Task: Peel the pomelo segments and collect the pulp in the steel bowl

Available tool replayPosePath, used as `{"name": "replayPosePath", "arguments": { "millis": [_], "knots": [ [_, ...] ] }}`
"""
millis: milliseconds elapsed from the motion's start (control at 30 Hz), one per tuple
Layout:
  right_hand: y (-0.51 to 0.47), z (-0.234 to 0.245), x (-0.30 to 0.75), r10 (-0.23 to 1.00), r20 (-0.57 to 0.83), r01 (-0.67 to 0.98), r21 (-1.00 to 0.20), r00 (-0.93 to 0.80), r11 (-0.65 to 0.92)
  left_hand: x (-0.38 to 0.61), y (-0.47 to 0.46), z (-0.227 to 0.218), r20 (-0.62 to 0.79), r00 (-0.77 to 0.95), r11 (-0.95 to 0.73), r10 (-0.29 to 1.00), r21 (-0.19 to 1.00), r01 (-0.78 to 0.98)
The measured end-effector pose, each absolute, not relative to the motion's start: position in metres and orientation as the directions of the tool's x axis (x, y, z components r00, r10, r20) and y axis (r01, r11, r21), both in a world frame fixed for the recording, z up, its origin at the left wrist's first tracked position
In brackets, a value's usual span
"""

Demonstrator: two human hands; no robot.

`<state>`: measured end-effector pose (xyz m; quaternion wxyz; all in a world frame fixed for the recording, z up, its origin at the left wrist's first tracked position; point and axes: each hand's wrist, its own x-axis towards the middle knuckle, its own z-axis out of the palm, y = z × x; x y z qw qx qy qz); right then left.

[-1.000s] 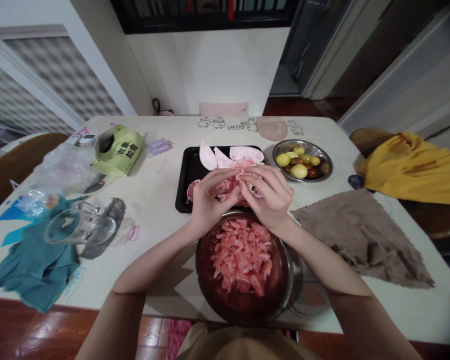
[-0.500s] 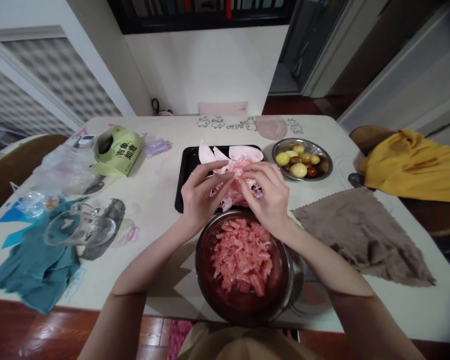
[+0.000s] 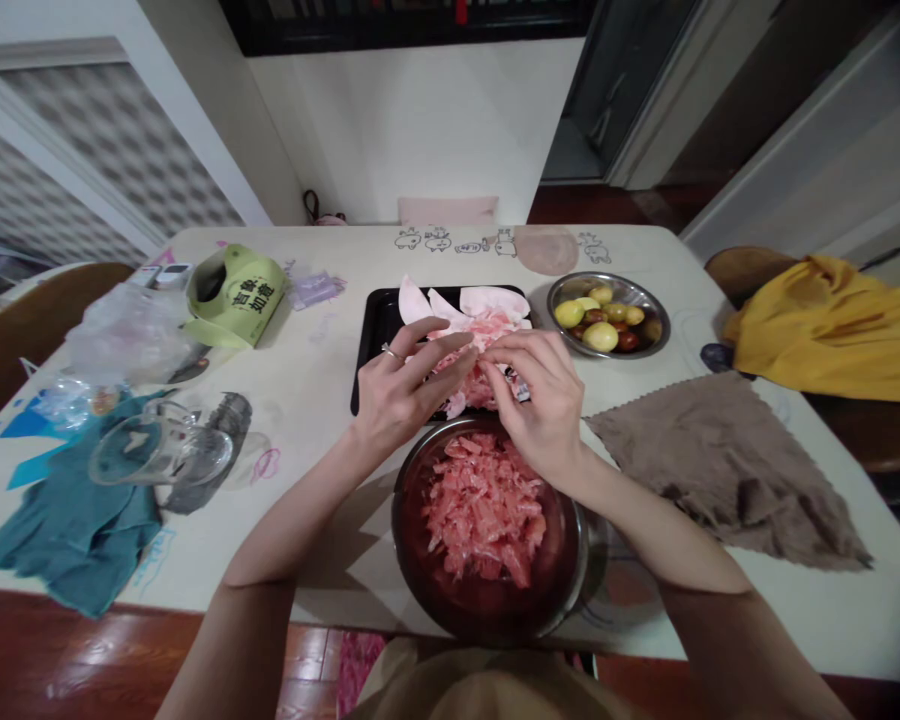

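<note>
My left hand (image 3: pixel 401 385) and my right hand (image 3: pixel 536 395) meet fingertip to fingertip over a black tray (image 3: pixel 375 335). Both are closed in a pinch around a small piece of pink pomelo flesh, mostly hidden by the fingers. Beneath and behind them, torn pink membrane (image 3: pixel 495 325) is heaped on the tray, with pale curved pieces of pomelo peel (image 3: pixel 495 300) along its far side. A steel bowl (image 3: pixel 412 570) stands close in front of my body, below my wrists. Loose peeled pomelo flesh (image 3: pixel 487 510) lies piled inside it.
Right of the tray stands a steel bowl (image 3: pixel 656 345) of small yellow and brown fruits. A brown cloth (image 3: pixel 727 465) lies at right. At left are a glass pitcher (image 3: pixel 157 445) on its side, a teal cloth (image 3: pixel 82 540), a plastic bag (image 3: pixel 131 330) and a green carton (image 3: pixel 240 295).
My left fingers have shifted slightly, the index finger now reaching further over the fingertips. My right hand stays almost in place. The view has tilted down a little; the bowls and tray have not moved.
</note>
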<state>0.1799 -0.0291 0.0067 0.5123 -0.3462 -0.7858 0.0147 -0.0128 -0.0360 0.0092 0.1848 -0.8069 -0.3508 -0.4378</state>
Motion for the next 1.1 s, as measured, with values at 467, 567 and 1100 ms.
{"name": "replayPosePath", "arguments": {
  "millis": [467, 567, 1100],
  "knots": [
    [-0.032, 0.012, 0.180, 0.615, 0.758, 0.467, -0.473, -0.216, 0.747, -0.013, -0.034, 0.018, 0.810, 0.313, -0.713, 0.497, 0.175, 0.679],
    [-0.031, 0.013, 0.180, 0.626, 0.752, 0.460, -0.489, -0.208, 0.741, -0.013, -0.032, 0.016, 0.783, 0.293, -0.730, 0.548, 0.276, 0.626],
    [-0.033, 0.013, 0.181, 0.508, 0.824, 0.467, -0.356, -0.251, 0.809, 0.001, -0.035, 0.010, 0.878, 0.152, -0.693, 0.455, 0.241, 0.680]
  ]
}}
